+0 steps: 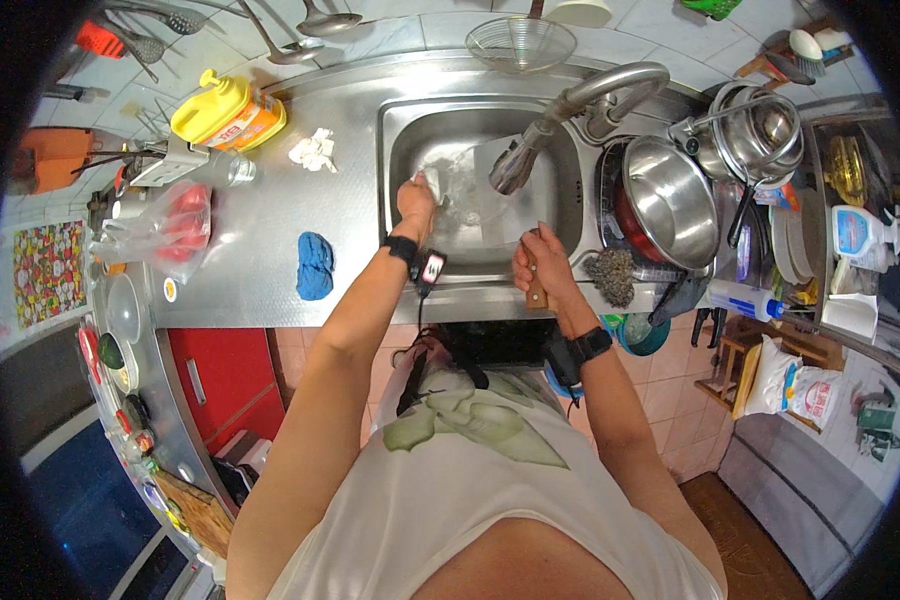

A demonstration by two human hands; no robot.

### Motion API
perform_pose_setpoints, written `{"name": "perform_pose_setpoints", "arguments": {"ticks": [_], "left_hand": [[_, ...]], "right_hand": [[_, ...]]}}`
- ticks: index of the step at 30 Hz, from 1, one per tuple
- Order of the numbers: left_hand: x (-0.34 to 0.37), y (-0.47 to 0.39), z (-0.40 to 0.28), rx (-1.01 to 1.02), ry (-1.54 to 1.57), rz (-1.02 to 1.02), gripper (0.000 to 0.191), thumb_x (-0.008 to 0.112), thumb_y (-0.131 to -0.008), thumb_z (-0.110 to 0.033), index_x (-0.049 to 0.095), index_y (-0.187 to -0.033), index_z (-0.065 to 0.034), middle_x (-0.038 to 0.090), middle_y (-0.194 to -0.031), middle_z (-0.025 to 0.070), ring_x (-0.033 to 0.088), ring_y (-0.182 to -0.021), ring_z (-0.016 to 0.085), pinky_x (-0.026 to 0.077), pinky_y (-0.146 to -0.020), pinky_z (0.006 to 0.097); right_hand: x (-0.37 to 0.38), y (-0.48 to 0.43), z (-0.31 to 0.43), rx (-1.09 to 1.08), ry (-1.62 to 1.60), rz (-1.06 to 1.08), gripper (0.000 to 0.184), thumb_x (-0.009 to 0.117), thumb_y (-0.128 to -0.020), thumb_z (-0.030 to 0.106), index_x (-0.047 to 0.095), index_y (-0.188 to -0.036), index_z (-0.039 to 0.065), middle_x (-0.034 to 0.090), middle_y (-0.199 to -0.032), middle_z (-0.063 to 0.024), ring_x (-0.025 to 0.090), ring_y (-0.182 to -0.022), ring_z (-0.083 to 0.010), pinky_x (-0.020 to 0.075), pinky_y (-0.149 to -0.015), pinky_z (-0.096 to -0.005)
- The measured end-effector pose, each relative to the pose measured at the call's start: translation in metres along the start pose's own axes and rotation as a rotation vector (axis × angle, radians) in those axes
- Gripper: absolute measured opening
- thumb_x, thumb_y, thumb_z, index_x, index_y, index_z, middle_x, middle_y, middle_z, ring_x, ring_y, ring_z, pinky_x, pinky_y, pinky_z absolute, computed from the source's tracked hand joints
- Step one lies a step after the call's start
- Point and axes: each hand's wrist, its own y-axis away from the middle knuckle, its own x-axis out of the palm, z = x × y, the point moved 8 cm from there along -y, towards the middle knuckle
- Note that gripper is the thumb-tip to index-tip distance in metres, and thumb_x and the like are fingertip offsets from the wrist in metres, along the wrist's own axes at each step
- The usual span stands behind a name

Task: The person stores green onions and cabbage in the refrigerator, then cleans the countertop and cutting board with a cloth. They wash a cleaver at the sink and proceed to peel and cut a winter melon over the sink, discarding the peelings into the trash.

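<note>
My right hand grips the wooden handle of what looks like a kitchen cleaver, at the sink's near edge. Its broad, flat grey blade reaches over the sink basin and blends with the steel around it. Over the basin's left side, my left hand holds a small white wad, paper or cloth; which one I cannot tell. The stainless steel sink has wet, shiny patches on its floor. Above its right part arches the metal faucet, its spout pointing down.
Left on the counter are a blue folded cloth, crumpled white paper, a yellow detergent jug and a plastic bag with red contents. To the right are a steel bowl, a scouring pad and stacked pots.
</note>
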Motion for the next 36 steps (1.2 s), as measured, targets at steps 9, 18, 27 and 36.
{"name": "perform_pose_setpoints", "arguments": {"ticks": [9,18,27,36], "left_hand": [[-0.013,0.060,-0.110,0.877,-0.018,-0.128,0.037,0.069,-0.089,-0.019,0.061,-0.112,0.0084,0.058,-0.116,0.0264,0.054,-0.107,0.044,0.046,-0.093,0.0450],[0.024,0.096,-0.113,0.913,-0.094,0.086,0.039,0.060,-0.091,-0.008,0.052,-0.127,0.0031,0.054,-0.125,0.0263,0.050,-0.114,0.047,0.041,-0.099,0.0513],[0.028,0.186,-0.074,0.604,0.243,0.687,0.047,0.044,-0.098,0.001,0.044,-0.145,-0.0032,0.037,-0.153,0.0221,0.056,-0.122,0.038,0.045,-0.104,0.0409],[0.021,0.082,-0.100,0.971,-0.117,0.290,0.045,0.047,-0.093,0.004,0.049,-0.138,0.0043,0.048,-0.143,0.0268,0.045,-0.133,0.041,0.036,-0.114,0.0421]], "right_hand": [[0.013,-0.005,-0.018,0.153,0.093,-0.019,0.017,0.051,-0.104,0.027,0.042,-0.104,0.012,0.051,-0.069,-0.0032,0.049,-0.049,-0.0132,0.0406,-0.041,-0.0305],[0.021,-0.007,-0.012,0.153,0.043,-0.011,0.015,0.048,-0.105,0.026,0.041,-0.103,0.012,0.051,-0.068,-0.0031,0.047,-0.049,-0.0134,0.0399,-0.041,-0.0306],[0.009,-0.023,-0.021,0.185,-0.080,-0.044,0.023,0.039,-0.108,0.038,0.043,-0.103,0.015,0.050,-0.066,-0.0031,0.046,-0.047,-0.0136,0.0385,-0.040,-0.0297],[0.026,-0.004,-0.017,0.175,-0.022,0.059,0.024,0.045,-0.106,0.036,0.040,-0.102,0.013,0.048,-0.068,-0.0033,0.044,-0.049,-0.0142,0.0382,-0.040,-0.0305]]}}
